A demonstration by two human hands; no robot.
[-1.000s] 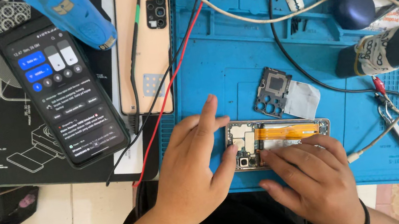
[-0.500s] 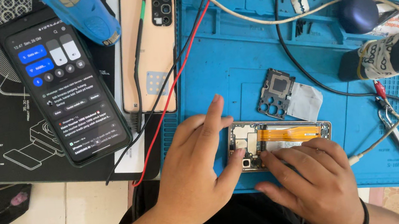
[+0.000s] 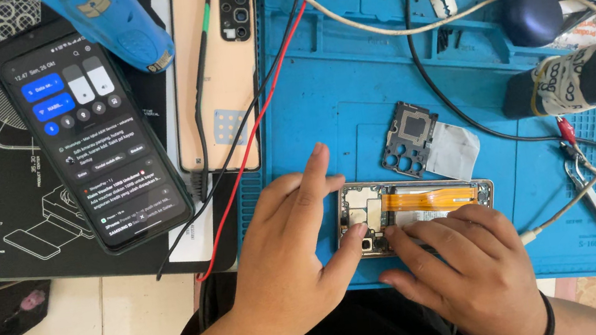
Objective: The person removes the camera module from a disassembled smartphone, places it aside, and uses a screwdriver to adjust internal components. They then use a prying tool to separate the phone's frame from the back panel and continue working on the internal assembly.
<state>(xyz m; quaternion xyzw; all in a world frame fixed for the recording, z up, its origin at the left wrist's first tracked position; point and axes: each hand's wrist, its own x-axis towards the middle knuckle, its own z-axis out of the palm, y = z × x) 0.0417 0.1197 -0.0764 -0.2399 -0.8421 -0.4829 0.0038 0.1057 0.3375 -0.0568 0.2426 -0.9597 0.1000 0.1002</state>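
Your left hand (image 3: 291,258) and right hand (image 3: 463,265) rest on the opened phone (image 3: 414,209) lying on the blue mat (image 3: 335,100), thumb and fingertips pressing its near end, nothing clamped. Just beyond it lies a small cover plate (image 3: 409,138). Farther off are a peach back cover (image 3: 217,78) and a lit phone (image 3: 93,138).
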